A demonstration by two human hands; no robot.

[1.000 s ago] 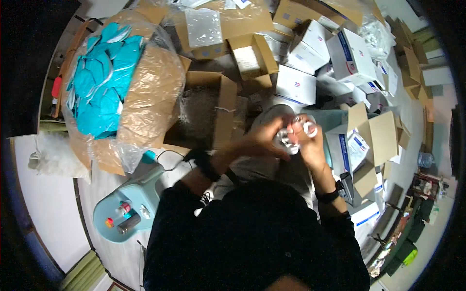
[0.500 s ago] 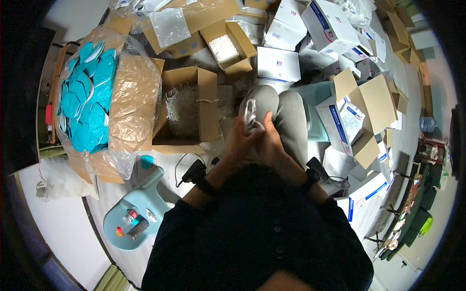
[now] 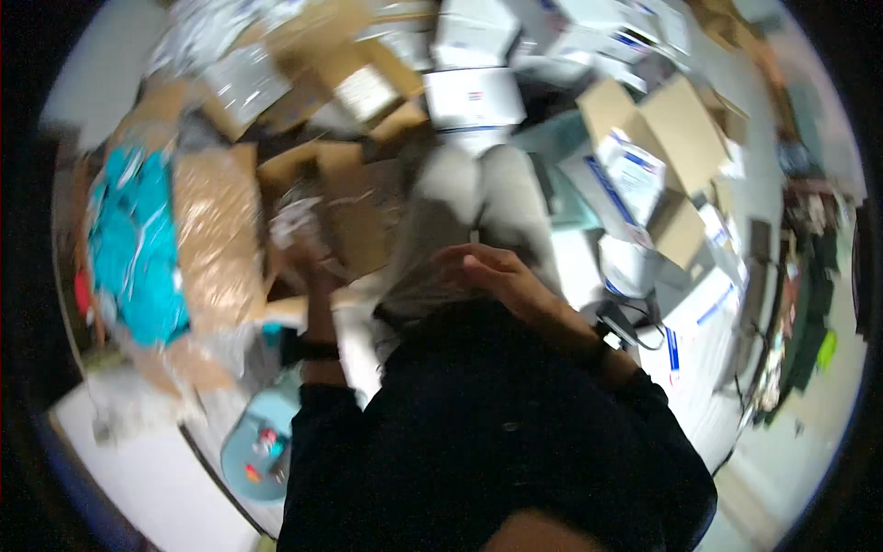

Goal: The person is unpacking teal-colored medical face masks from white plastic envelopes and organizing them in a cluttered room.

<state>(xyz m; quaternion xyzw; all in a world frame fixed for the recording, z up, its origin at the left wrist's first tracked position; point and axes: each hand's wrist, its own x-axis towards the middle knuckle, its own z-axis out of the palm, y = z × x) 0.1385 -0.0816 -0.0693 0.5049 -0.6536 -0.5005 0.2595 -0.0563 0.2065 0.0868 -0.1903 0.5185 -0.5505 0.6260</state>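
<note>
The left hand [image 3: 311,262] reached over one open brown carton [image 3: 366,207], its fingertips at a white bundle [image 3: 296,219] inside the mouth of the box. Blur hid the finger gap, so whether they gripped the bundle or only touched it could not be told. The bundle seemed to slant, its long axis running from near left to far right — though its ends were smeared, and its pieces could not be counted. The right hand [image 3: 487,267] hovered above two grey-clad legs [image 3: 515,198], thumb and fingers loosely parted, pointing left. Beyond stood one smaller brown box [image 3: 395,69] with white contents; one closed white box [image 3: 474,97] sat past the knees. At right, one open white box [image 3: 602,198] held at least one packet [image 3: 635,175]. At left lay a pile of teal masks [image 3: 138,248] — too many to count — above one pale blue stool [image 3: 241,442].
</note>
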